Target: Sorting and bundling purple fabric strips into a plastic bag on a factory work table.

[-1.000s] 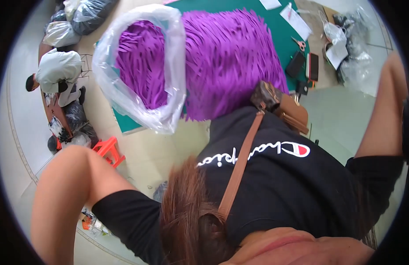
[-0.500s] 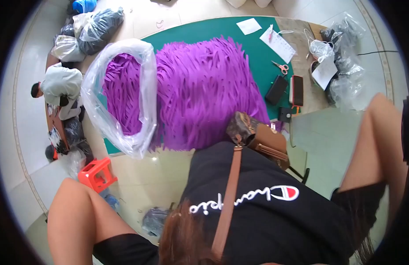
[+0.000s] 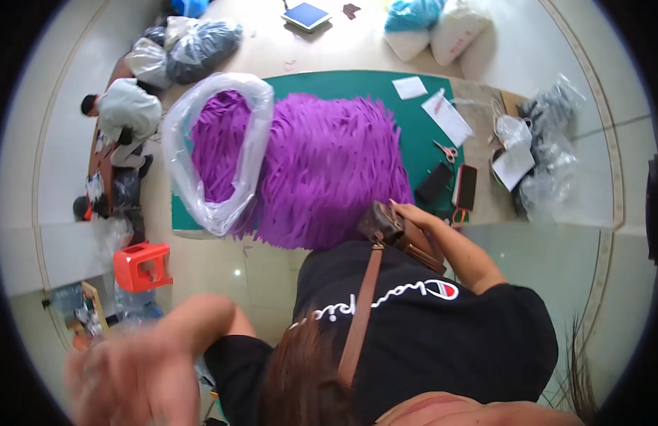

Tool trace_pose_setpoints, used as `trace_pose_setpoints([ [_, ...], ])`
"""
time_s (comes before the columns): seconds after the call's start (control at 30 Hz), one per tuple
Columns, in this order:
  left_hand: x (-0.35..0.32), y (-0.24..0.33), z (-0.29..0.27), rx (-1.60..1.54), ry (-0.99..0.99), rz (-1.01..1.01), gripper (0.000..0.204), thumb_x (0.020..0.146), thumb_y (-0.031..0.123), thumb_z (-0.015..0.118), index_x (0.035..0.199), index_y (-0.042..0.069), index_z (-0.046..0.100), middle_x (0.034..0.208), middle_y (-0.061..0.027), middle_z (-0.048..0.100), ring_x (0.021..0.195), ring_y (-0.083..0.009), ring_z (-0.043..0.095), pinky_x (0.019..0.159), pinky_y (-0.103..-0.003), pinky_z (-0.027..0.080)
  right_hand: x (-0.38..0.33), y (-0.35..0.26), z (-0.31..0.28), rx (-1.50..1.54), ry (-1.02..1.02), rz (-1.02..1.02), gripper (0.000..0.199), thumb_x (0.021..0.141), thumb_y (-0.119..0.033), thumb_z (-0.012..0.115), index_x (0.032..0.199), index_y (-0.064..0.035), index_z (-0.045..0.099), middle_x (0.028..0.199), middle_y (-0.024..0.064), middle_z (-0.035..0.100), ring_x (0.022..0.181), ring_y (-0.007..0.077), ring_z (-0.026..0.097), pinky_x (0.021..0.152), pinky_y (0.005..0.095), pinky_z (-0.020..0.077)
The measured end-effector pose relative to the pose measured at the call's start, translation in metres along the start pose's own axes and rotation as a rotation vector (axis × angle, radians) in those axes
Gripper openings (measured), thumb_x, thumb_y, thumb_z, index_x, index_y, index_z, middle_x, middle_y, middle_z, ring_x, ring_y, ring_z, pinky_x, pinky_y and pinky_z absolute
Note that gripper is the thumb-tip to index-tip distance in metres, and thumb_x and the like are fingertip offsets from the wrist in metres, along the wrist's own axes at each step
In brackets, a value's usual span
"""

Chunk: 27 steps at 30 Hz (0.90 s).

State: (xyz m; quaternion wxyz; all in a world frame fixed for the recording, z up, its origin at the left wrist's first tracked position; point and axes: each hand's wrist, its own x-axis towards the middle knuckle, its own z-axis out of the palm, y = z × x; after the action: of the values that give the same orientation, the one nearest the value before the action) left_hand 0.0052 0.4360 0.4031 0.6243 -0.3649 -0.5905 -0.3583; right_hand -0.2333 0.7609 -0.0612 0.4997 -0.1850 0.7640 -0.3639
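A wide heap of purple strips with slit-cut edges [image 3: 329, 163] lies on a green table top [image 3: 432, 142]. At its left, a clear plastic bag [image 3: 254, 153] stands with its mouth rolled open, more purple strips [image 3: 219, 145] inside. My right hand [image 3: 408, 211] is at the heap's near right edge, against a brown handbag [image 3: 382, 224] hanging from a strap across my black shirt. Its fingers are partly hidden, so its grip is unclear. My left hand [image 3: 133, 376] is raised at the lower left, away from the table and smeared by motion; nothing can be made out in it.
Scissors [image 3: 448, 151], a black case [image 3: 434, 182], a phone [image 3: 465, 188] and papers [image 3: 448, 117] lie on the table's right side. A red stool [image 3: 140, 266] stands left of me. Another person [image 3: 130, 110] sits at the far left near stuffed bags [image 3: 204, 50]. A scale [image 3: 306, 15] stands beyond the table.
My right hand has come into view and down to the handbag. The left hand has swung into view at the lower left. The whole view has shifted; the purple heap looks unchanged.
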Motion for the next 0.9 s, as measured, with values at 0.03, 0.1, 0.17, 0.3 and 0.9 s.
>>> trace_pose_setpoints([
  [0.03,-0.033,-0.004,-0.025,0.075,0.180,-0.194,0.051,0.092,0.046,0.037,0.120,0.009,0.059,0.123,-0.0174,0.055,0.108,-0.0266,0.055,0.099,-0.046,0.036,0.001,0.000,0.001,0.018,-0.039,-0.100,0.063,0.094,-0.058,0.039,0.092,-0.0031,0.069,0.090,0.0069,0.065,0.082,0.0153,0.056,0.083,0.0271,0.0428],
  [0.1,-0.113,-0.055,-0.049,0.419,-0.129,-0.837,0.051,0.084,0.036,0.055,0.120,-0.001,0.056,0.120,-0.0136,0.060,0.109,-0.0299,0.056,0.097,-0.041,0.040,0.004,0.021,-0.003,0.146,0.077,0.163,0.056,0.094,-0.055,0.042,0.097,-0.0058,0.069,0.094,0.0077,0.066,0.089,0.0165,0.059,0.086,0.0309,0.0446],
  [0.17,-0.208,-0.084,-0.084,0.724,-0.527,-1.110,0.058,0.073,0.030,0.072,0.123,0.006,0.054,0.123,-0.0129,0.057,0.116,-0.0346,0.050,0.103,-0.044,0.033,-0.008,0.007,-0.011,0.308,-0.070,0.323,0.069,0.088,-0.065,0.042,0.109,-0.0040,0.066,0.110,0.0139,0.063,0.107,0.0211,0.056,0.095,0.0349,0.0413],
  [0.3,-0.342,-0.038,-0.166,1.389,-1.476,-1.462,0.092,0.066,0.040,0.077,0.141,0.012,0.033,0.124,-0.0141,0.055,0.127,-0.0319,0.041,0.108,-0.060,0.016,-0.054,-0.041,-0.015,0.555,-0.138,0.538,0.063,0.088,-0.060,0.041,0.121,-0.0095,0.059,0.113,0.0120,0.063,0.107,0.0282,0.058,0.092,0.0430,0.0449],
  [0.9,-0.425,-0.257,-0.237,1.528,-0.530,-1.518,0.076,0.085,0.044,0.060,0.133,-0.009,0.034,0.132,-0.0273,0.043,0.122,-0.0419,0.043,0.106,-0.046,0.030,0.250,-0.410,0.050,-0.533,0.384,-0.496,0.052,0.081,-0.042,0.065,0.112,-0.0016,0.053,0.102,0.0207,0.062,0.095,0.0360,0.059,0.081,0.0432,0.0463],
])
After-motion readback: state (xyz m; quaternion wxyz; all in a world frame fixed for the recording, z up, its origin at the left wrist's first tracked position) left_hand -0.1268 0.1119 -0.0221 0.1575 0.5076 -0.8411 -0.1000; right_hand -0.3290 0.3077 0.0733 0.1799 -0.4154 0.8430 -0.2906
